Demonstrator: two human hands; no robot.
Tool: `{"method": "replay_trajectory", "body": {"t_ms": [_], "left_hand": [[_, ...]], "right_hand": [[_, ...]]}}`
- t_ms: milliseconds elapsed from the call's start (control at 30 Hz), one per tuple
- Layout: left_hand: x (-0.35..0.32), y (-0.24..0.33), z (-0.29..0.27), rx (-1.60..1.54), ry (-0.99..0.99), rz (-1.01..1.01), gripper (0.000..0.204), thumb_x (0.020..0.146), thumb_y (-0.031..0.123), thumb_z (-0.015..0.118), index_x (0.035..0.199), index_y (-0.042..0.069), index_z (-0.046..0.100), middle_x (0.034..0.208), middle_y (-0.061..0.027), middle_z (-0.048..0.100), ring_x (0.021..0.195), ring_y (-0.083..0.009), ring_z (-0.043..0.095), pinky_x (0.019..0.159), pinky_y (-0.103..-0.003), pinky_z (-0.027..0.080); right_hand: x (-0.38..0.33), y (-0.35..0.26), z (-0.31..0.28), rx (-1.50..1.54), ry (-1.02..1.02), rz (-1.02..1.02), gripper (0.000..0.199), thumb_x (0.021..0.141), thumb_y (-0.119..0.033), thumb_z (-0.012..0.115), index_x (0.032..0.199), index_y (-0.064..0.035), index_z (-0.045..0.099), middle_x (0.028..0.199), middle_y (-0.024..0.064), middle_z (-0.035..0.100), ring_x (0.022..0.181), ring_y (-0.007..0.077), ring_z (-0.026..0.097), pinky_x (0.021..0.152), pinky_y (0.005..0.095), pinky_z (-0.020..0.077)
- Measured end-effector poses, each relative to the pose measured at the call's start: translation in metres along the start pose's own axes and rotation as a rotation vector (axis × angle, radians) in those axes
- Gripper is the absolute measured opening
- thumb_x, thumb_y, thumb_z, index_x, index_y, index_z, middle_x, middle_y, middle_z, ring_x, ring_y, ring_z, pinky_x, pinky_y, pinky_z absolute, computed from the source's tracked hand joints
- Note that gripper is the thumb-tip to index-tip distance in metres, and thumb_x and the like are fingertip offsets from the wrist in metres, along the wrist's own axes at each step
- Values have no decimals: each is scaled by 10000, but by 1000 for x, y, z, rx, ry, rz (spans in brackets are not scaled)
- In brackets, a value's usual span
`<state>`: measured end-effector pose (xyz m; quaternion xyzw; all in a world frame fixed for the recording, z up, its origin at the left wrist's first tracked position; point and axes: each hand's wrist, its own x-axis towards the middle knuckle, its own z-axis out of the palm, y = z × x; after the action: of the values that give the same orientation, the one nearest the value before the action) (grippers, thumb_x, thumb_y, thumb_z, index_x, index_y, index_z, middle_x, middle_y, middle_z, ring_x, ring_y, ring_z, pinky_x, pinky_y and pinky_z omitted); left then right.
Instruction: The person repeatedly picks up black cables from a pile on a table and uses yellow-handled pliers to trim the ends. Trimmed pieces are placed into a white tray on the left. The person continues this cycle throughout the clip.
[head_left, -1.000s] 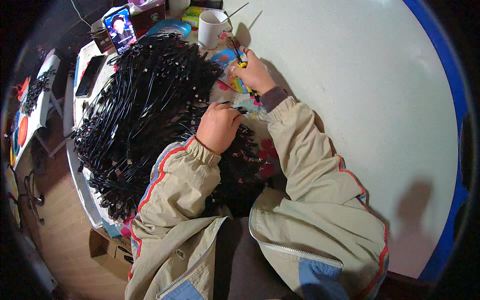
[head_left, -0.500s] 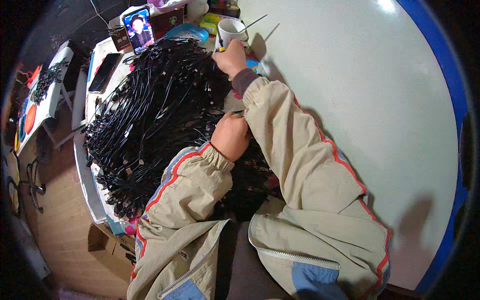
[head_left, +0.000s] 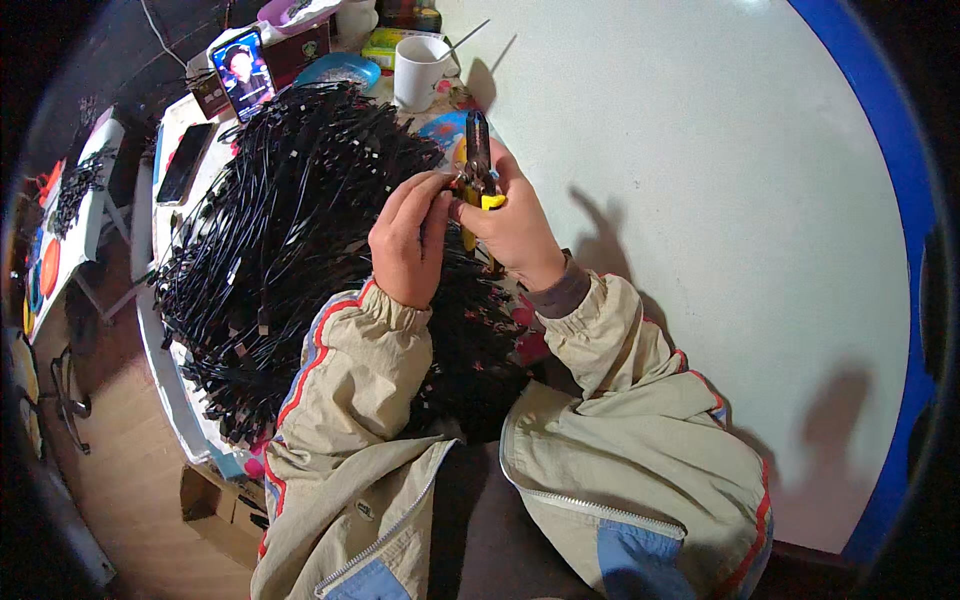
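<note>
My right hand [head_left: 524, 238] is wrapped round a wire stripper [head_left: 479, 145] with black jaws pointing away from me and yellow on its handles. Close against the tool, my left hand [head_left: 407, 242] is closed, its thumb and fingers pinched together at the tool's side. Whatever lies between those fingertips is too small to make out. Both hands are above the right edge of a large heap of black cables [head_left: 290, 215], many with small metal plugs. A white cup [head_left: 415, 80] stands just beyond the hands, with a thin rod [head_left: 466, 38] sticking out of it.
Behind the heap are a propped phone [head_left: 243, 75] with a lit screen, a blue dish [head_left: 340, 70] and a purple basin [head_left: 290, 12]. A dark phone [head_left: 185, 163] lies at the left. To the right extends a pale tabletop [head_left: 700, 200]; a cardboard box [head_left: 215, 510] sits lower left.
My right hand has come back from the cup with the wire stripper. My left hand has risen off the cables to meet it. The view has shifted slightly.
</note>
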<state>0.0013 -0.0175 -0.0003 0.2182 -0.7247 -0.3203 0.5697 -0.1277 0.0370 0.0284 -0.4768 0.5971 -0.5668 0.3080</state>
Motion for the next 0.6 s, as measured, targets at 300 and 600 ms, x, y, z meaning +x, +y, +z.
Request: {"method": "replay_trajectory", "body": {"t_ms": [300,600], "left_hand": [[-8,-7,7,-195,-52,-260,120,973,15,577,1077,-29,616,1013,-99,708,889,-147,663,781,-268,530],[-10,-3,5,-398,-130,-312,117,935,21,648,1043,-23,657,847,-74,676,777,-111,637,713,-260,513]], "right_hand": [[-14,-6,-19,52,-26,1,723,852,15,650,1475,-18,286,1081,92,628,957,132,637,837,275,526],[-27,-11,-30,-159,-203,-1,758,856,-55,655,1483,31,237,1257,203,542,970,221,616,885,346,492]]}}
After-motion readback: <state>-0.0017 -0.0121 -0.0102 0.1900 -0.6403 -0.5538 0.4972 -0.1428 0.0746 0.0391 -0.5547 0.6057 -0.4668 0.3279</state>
